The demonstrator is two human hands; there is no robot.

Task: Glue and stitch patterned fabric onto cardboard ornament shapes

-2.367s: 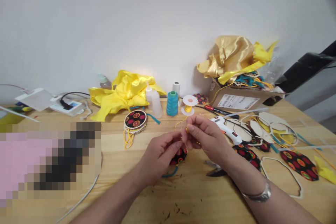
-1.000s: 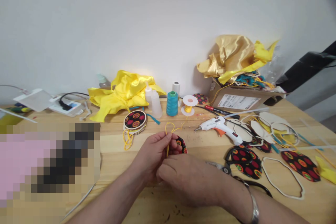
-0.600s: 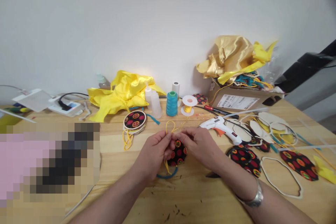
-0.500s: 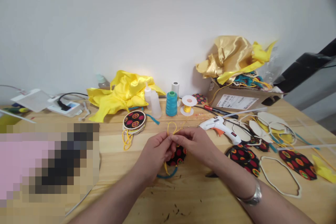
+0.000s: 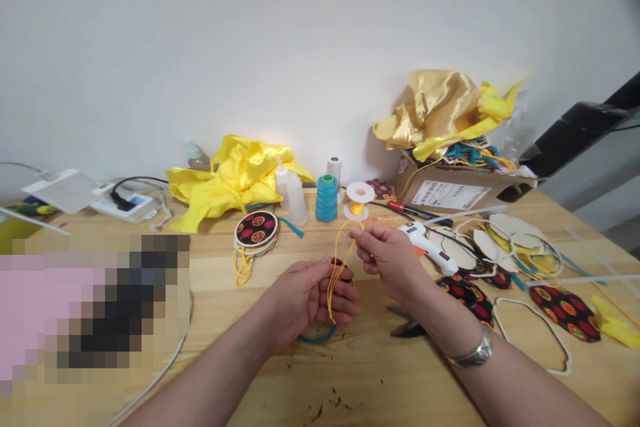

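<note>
Yellow cord (image 5: 333,283) hangs in loops between the hands, its upper part pinched in my right hand (image 5: 380,253). My left hand (image 5: 313,293) has its fingers spread, palm up, beside the cord; whether it grips any strand cannot be made out. Behind its fingers shows a little of a dark patterned fabric piece (image 5: 342,265), mostly hidden. A teal cord (image 5: 319,339) curves on the table below my left hand. The yellow thread spool (image 5: 357,207) stands just beyond my right hand.
A teal thread cone (image 5: 327,200) and white bottles (image 5: 296,203) stand behind. Scissors (image 5: 407,325) and a glue gun (image 5: 437,253) lie right, near wooden frames (image 5: 565,353). A round patterned piece (image 5: 256,229) lies left. A box (image 5: 440,190) stands back right.
My hands have parted. My right hand has moved up and right with the yellow cord, and my left hand has opened its fingers and shifted slightly down, covering more of the patterned piece.
</note>
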